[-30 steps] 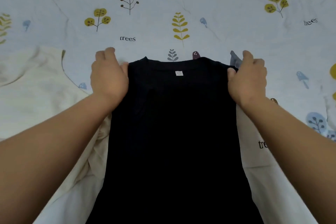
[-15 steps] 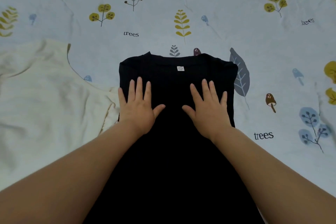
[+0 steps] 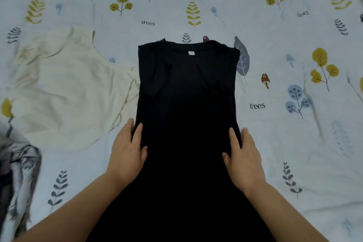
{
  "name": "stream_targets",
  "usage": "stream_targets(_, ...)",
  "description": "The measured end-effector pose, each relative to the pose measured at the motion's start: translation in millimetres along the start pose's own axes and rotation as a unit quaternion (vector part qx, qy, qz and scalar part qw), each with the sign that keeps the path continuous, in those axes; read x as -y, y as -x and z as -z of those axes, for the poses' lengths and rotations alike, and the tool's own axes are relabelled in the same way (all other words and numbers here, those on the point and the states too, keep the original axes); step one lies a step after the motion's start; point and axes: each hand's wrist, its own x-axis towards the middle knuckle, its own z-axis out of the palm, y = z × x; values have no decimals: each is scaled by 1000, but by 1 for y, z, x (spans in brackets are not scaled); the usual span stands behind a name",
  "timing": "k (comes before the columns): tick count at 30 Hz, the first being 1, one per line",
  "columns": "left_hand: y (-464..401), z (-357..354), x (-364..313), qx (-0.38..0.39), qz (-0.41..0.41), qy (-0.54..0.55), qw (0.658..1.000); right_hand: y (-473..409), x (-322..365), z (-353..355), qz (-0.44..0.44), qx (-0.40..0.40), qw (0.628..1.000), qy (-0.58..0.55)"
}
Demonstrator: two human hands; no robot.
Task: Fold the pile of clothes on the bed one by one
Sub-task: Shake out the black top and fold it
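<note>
A black shirt point(image 3: 186, 104) lies flat in the middle of the bed, collar and small white label at the far end, both sleeves folded inward across its chest. My left hand point(image 3: 126, 153) rests flat with straight fingers on the shirt's left edge, about halfway down. On the opposite edge my right hand point(image 3: 243, 155) lies flat in the same way. Neither hand holds any cloth. The shirt's lower part runs out of view between my forearms.
A cream sleeveless top point(image 3: 64, 92) lies spread out to the left, touching the black shirt's edge. A grey patterned garment point(image 3: 17, 179) is bunched at the lower left. The bedsheet point(image 3: 294, 133) is pale blue with printed leaves and trees.
Both hands let go of the shirt's shoulders, pressed flat on its chest, then slid down and outward to its side edges. The folded-in sleeves are now uncovered.
</note>
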Motion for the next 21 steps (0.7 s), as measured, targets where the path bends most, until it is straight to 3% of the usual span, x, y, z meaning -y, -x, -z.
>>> stream_targets(7, 52, -9, 20, 40, 85, 38, 995, 47, -7, -11, -97, -28, 994, -49)
stream_targets(12, 72, -1, 37, 88, 189, 122, 970, 71, -14, -11, -174, 24, 981, -83)
stream_targets(15, 84, 9, 45, 120, 196, 93, 969, 86, -18, -6, -187, 56, 980, -25)
stream_targets(18, 98, 25, 43, 130, 172, -2, 977, 99, -19, 1, -177, 72, 980, -52)
stream_targets(21, 111, 36, 28, 105, 116, -98, 983, 114, -9, 9, -148, 43, 988, 16)
